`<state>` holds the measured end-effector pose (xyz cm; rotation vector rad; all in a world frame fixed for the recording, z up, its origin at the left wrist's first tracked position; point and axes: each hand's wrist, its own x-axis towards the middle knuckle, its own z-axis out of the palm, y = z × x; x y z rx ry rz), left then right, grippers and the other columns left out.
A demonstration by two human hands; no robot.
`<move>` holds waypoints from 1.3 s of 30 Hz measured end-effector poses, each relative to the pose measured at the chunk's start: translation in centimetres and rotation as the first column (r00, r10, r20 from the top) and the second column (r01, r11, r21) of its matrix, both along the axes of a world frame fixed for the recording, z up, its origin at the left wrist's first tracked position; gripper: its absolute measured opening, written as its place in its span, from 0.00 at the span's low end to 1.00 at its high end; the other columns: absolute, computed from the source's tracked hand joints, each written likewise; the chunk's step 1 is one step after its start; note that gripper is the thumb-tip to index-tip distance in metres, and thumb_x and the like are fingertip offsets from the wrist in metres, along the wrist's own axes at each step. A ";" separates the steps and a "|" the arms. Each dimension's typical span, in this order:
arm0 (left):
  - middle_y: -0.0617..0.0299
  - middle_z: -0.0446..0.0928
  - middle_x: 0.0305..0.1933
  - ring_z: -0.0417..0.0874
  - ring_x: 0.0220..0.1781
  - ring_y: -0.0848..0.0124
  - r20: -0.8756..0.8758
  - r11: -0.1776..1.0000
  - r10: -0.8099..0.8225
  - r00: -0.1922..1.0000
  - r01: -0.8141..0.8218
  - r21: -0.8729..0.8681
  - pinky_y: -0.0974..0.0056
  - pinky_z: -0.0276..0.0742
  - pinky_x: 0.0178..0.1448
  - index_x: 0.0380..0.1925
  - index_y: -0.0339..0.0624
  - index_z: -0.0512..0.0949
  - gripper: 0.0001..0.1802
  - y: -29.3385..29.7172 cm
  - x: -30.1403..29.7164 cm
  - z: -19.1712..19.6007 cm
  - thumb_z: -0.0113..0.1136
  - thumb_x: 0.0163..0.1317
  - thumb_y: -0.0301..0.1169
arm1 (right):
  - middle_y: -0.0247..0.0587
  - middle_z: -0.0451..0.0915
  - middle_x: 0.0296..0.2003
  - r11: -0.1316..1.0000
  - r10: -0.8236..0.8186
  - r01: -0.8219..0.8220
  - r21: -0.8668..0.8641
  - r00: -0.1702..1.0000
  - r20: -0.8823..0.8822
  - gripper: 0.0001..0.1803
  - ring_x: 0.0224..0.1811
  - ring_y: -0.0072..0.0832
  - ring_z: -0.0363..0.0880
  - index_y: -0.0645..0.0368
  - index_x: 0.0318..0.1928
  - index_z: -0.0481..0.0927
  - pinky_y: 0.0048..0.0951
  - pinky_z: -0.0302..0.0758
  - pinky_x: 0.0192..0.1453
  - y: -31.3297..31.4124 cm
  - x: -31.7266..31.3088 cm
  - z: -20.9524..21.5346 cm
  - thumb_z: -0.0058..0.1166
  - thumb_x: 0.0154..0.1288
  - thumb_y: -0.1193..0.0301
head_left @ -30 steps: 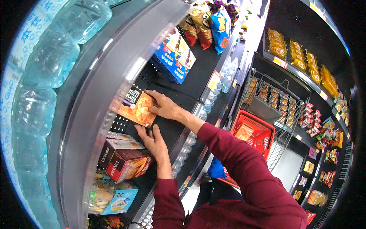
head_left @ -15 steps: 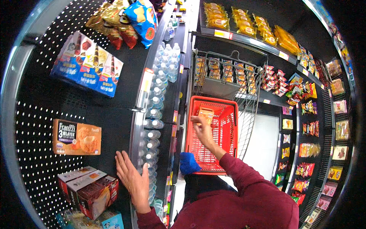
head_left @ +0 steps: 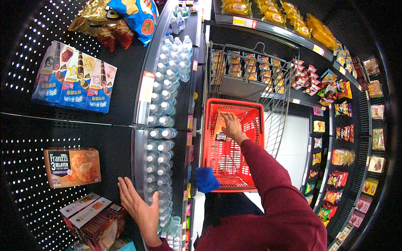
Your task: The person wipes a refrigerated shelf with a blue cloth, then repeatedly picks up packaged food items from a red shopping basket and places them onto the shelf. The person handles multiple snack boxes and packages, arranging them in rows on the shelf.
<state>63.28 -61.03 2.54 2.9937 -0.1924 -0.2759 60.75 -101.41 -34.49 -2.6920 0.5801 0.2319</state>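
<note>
My right hand reaches into the red shopping basket, fingers stretched out over the side of an orange-brown biscuit box. They look to be against the box, not wrapped round it. The box lies lengthwise along the basket's left wall, partly hidden by the hand. On the left, my left hand is open with fingers extended, at the shelf's front edge and holding nothing. Closest to it are a similar orange-brown biscuit box on the shelf and dark red boxes below that one.
Rows of water bottles line a lower shelf beside the basket. A wire trolley stands around the basket's far end, and a blue cloth hangs on its near left corner. Blue wafer-roll boxes and snack shelves flank both sides.
My right hand has moved farther into the basket, its fingers straightening over the box. The box there has turned lengthwise. My left hand has shifted slightly down and left, still open.
</note>
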 end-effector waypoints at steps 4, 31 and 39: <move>0.42 0.46 0.88 0.48 0.88 0.45 -0.007 1.000 -0.023 1.000 0.023 -0.007 0.43 0.47 0.87 0.83 0.35 0.50 0.63 -0.2 0.1 0.2 0.80 0.53 0.34 | 0.49 0.66 0.76 0.997 0.021 -0.033 -0.076 0.987 -0.156 0.48 0.80 0.50 0.61 0.53 0.79 0.61 0.56 0.61 0.82 -0.9 0.7 -1.7 0.69 0.60 0.63; 0.39 0.47 0.87 0.49 0.87 0.43 0.086 0.993 -0.082 0.993 0.089 -0.079 0.39 0.46 0.86 0.83 0.35 0.50 0.59 1.7 -0.5 -1.1 0.76 0.60 0.43 | 0.59 0.88 0.35 0.947 -0.321 0.321 0.025 0.947 0.002 0.34 0.40 0.55 0.89 0.65 0.43 0.78 0.52 0.83 0.44 -1.4 -14.2 6.6 0.79 0.50 0.51; 0.42 0.56 0.85 0.55 0.86 0.45 0.203 0.989 -0.064 0.977 0.090 -0.121 0.40 0.52 0.83 0.79 0.35 0.59 0.51 2.1 -0.5 -2.3 0.74 0.62 0.43 | 0.39 0.87 0.51 0.250 -0.641 0.423 0.871 0.746 -0.178 0.27 0.50 0.30 0.88 0.62 0.63 0.79 0.34 0.84 0.57 -0.1 -19.8 15.2 0.69 0.69 0.63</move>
